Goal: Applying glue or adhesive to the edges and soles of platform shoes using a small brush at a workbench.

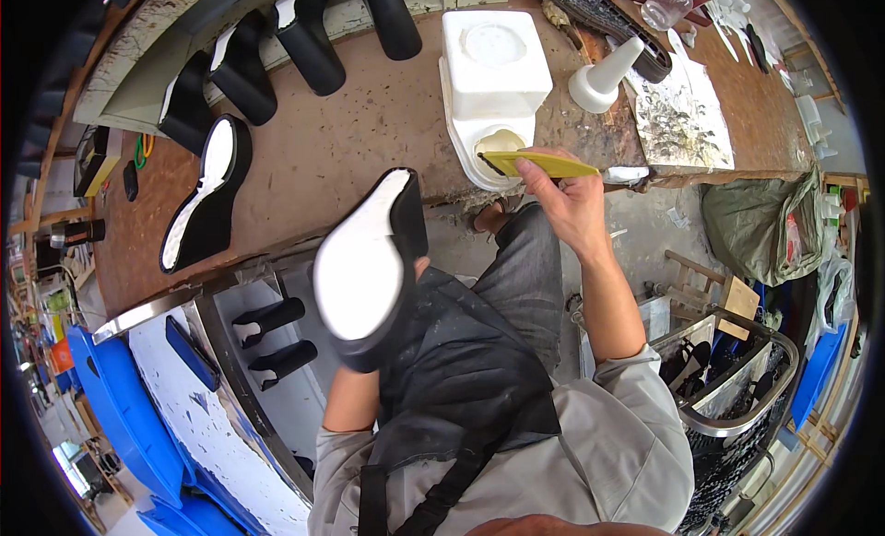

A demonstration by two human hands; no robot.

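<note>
My left hand (422, 265), mostly hidden, holds a black wedge shoe sole (358, 276) from behind, its white upper face turned up. The sole is over my lap, in front of the bench edge. My right hand (569, 202) pinches a yellow flat-handled brush (544, 163). Its dark tip is at the round opening of a white glue dispenser (496, 84) near the bench's front edge. Another wedge sole (210, 190) with a white face lies on the bench to the left. Several more black wedge soles (309, 47) stand in a row along the back.
A white cone-shaped nozzle (601, 80) stands right of the dispenser, near a stained paper sheet (682, 117). Below the bench, an open drawer (267, 306) holds black pieces. At the right sit a black basket (728, 379) and a green cloth bag (765, 223).
</note>
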